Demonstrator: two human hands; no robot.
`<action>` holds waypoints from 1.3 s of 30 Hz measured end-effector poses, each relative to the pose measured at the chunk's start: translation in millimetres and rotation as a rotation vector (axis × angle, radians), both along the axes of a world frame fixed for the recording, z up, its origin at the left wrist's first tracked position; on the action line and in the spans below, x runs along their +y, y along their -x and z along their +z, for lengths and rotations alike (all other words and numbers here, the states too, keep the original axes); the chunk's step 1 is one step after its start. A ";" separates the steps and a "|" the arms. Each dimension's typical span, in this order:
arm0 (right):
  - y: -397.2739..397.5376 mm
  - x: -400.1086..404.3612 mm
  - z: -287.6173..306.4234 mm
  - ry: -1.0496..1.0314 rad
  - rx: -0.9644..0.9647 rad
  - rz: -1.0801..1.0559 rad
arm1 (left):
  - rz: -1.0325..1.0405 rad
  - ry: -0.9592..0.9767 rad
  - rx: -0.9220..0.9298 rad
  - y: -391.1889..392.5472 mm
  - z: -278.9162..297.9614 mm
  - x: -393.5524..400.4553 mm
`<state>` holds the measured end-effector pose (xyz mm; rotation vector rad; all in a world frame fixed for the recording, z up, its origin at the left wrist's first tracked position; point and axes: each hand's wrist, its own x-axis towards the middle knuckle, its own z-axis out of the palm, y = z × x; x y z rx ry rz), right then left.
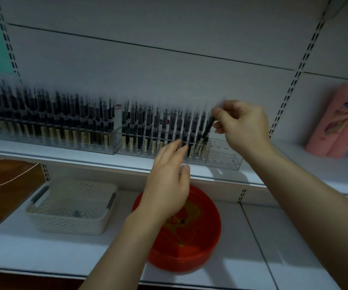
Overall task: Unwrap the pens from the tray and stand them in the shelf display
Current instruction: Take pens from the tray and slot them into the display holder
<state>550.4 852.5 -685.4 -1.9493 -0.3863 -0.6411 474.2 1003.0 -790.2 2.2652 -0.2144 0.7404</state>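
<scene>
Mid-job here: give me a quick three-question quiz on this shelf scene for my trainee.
1. True or false: the right hand pinches a pen tilted over the clear display rack.
2. Which lies on the lower shelf under the left hand? A) blue bucket B) red round tray C) glass jar
3. What stands left of that tray?

Key: 1 true; 2 B; 3 the white mesh basket.

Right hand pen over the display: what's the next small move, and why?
Probably lower the pen into the clear display. The right hand pinches it tilted, tip beside the last filled row; empty slots lie just right. The left hand hovers open.
</scene>
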 end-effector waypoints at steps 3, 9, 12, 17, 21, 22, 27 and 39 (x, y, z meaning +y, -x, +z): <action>-4.7 1.5 0.6 0.165 -0.020 -0.006 | 0.023 -0.023 -0.031 -3.1 -2.8 -0.2; -10.7 4.5 13.4 0.389 -0.035 -0.017 | 0.027 -0.032 -0.030 -5.2 -3.9 -0.2; -11.5 5.2 15.7 0.538 -0.082 -0.051 | 0.025 -0.043 -0.026 -4.8 -4.4 -1.1; -9.9 9.9 3.4 0.537 -0.075 -0.066 | 0.023 -0.041 -0.018 -5.2 -5.1 0.1; -6.7 10.5 -1.6 0.446 -0.039 -0.079 | 0.002 -0.008 -0.013 -4.1 -5.0 0.0; -4.1 10.3 -2.3 0.446 -0.029 -0.089 | -0.010 0.018 -0.010 -3.6 -4.7 -0.1; 12.7 2.7 -18.1 0.420 -0.078 -0.164 | -0.012 0.186 -0.081 4.8 -1.3 0.6; 85.4 -14.2 -177.4 0.260 -0.195 -0.008 | -0.062 0.306 0.093 34.2 -73.8 -4.0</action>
